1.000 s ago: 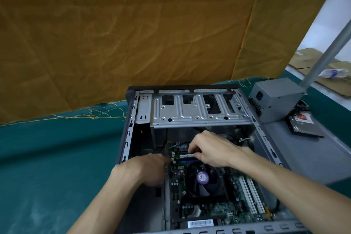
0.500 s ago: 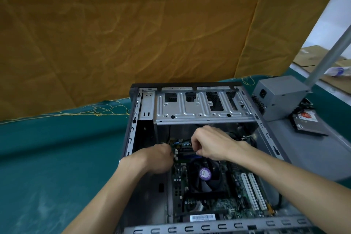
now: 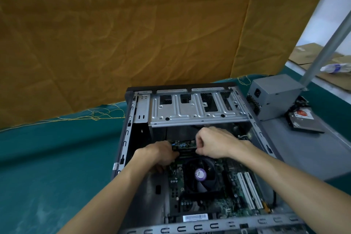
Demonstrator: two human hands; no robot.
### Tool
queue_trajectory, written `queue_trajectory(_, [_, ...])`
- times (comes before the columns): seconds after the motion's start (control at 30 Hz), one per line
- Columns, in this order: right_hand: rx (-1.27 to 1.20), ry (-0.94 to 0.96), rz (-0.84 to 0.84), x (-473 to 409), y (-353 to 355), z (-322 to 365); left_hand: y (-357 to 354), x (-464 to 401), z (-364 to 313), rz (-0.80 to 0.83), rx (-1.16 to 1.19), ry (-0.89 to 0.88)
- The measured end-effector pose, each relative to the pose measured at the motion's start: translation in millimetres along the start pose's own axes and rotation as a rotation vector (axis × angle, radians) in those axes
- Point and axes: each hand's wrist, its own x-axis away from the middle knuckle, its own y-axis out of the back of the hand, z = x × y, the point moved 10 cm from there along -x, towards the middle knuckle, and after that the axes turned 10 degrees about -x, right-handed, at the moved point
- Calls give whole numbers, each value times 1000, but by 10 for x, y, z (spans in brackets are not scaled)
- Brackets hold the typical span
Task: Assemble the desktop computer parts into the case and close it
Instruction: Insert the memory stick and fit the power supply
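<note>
Inside the open computer case (image 3: 131, 138), both hands curl down on the memory module (image 3: 187, 151) at twelve o'clock of the CPU fan (image 3: 200, 174), left hand (image 3: 161, 155) and right hand (image 3: 212, 143) pinching opposite ends, probably to seat it evenly.

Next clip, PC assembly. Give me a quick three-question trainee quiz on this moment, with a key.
1. True or false: the power supply is already mounted inside the case.
2. Which lies beside the power supply: A) hard drive, B) keyboard, C) screwdriver?
3. Fill in: both the left hand and the right hand work just beyond the round ____ with the purple sticker.

Key: 1 false; 2 A; 3 fan.
</note>
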Motion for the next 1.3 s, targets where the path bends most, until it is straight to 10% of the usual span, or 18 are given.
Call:
queue_trajectory(0.47, [-212, -508, 194, -19, -170, -823, -4, 112, -119, 150, 68, 35])
queue_trajectory(1.3, [-187, -566, 267, -182, -286, -956, 21, 96, -147, 144, 64, 105])
